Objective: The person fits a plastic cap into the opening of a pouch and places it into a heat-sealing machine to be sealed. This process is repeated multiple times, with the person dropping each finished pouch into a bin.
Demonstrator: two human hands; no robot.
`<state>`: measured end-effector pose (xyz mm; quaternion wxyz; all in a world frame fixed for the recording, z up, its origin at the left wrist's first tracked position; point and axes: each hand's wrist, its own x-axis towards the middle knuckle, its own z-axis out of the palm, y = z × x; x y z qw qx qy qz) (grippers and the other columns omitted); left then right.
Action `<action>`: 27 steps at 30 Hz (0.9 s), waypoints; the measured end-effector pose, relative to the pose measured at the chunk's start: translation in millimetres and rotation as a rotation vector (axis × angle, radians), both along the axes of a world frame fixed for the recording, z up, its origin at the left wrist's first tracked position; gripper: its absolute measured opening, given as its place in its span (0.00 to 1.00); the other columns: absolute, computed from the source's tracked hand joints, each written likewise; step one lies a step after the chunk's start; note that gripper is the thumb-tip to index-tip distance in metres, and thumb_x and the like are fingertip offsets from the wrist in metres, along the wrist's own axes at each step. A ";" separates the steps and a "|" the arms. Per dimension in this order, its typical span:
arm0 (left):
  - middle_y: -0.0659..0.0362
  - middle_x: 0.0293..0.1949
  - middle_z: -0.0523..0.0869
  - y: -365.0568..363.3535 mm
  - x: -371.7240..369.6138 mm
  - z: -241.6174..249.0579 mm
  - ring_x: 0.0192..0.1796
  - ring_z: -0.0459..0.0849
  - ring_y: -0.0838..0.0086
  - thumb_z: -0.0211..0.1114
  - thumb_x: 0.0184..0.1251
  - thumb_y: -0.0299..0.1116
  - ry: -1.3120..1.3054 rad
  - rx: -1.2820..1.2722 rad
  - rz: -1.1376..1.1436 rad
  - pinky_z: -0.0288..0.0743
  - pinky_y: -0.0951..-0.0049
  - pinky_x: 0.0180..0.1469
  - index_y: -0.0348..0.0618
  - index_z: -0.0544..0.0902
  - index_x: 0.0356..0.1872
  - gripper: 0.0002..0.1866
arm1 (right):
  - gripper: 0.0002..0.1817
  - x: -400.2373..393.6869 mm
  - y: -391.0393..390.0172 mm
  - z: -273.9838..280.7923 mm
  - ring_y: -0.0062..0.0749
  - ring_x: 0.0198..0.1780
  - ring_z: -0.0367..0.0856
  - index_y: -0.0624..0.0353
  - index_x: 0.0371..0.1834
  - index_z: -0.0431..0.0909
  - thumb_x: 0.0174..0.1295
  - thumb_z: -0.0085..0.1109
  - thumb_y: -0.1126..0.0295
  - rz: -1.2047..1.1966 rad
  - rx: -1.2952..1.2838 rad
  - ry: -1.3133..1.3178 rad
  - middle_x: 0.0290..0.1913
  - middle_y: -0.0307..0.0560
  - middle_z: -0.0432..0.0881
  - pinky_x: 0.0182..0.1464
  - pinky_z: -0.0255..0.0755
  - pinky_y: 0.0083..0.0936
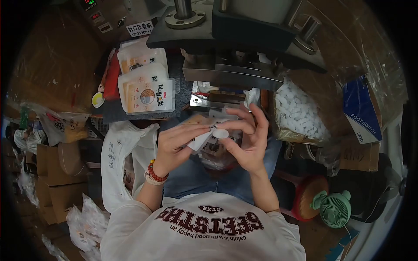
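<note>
My left hand (176, 141), with a beaded bracelet at the wrist, pinches a printed plastic pouch (200, 140) above my lap. The pouch is tilted, and part of it is hidden behind the fingers. At its edge, a round white cap (220, 133) sits between the thumb and index finger of my right hand (249, 141); the other fingers of that hand are raised and spread. Below both hands, a clear plastic bag (213, 162) with printed pouches in it lies between my legs.
A press machine (235, 74) stands in front of me. Printed pouches (146, 93) lie stacked on the dark bench at left, beside a red box (112, 78). To the right is a box of white plastic pieces (298, 113). A green fan (335, 210) stands lower right.
</note>
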<state>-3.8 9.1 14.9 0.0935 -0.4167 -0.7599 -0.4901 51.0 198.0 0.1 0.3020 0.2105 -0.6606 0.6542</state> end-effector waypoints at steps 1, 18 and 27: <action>0.52 0.42 0.88 5.3 1.2 -1.9 0.45 0.88 0.62 0.63 0.51 0.19 0.000 0.001 0.002 0.81 0.69 0.48 0.39 0.87 0.43 0.15 | 0.44 0.6 5.4 -1.0 0.41 0.65 0.71 0.59 0.73 0.52 0.54 0.68 0.76 0.018 0.028 0.002 0.49 0.49 0.83 0.71 0.52 0.38; 0.54 0.41 0.88 75.0 -51.7 -51.3 0.39 0.87 0.76 0.65 0.67 0.34 -1.366 0.418 -0.122 0.80 0.77 0.41 0.32 0.83 0.45 0.14 | 0.14 -15.6 132.1 -29.9 0.47 0.47 0.79 0.60 0.47 0.79 0.56 0.60 0.74 -0.998 0.821 -0.651 0.44 0.51 0.82 0.51 0.70 0.38; 0.52 0.69 0.65 -15.0 -61.9 -51.6 0.73 0.59 0.60 0.72 0.52 0.53 0.243 -0.607 0.814 0.43 0.44 0.72 0.48 0.62 0.71 0.46 | 0.14 -18.0 134.6 -26.2 0.46 0.39 0.82 0.61 0.47 0.80 0.56 0.61 0.76 -0.979 1.017 -0.410 0.38 0.53 0.83 0.42 0.74 0.37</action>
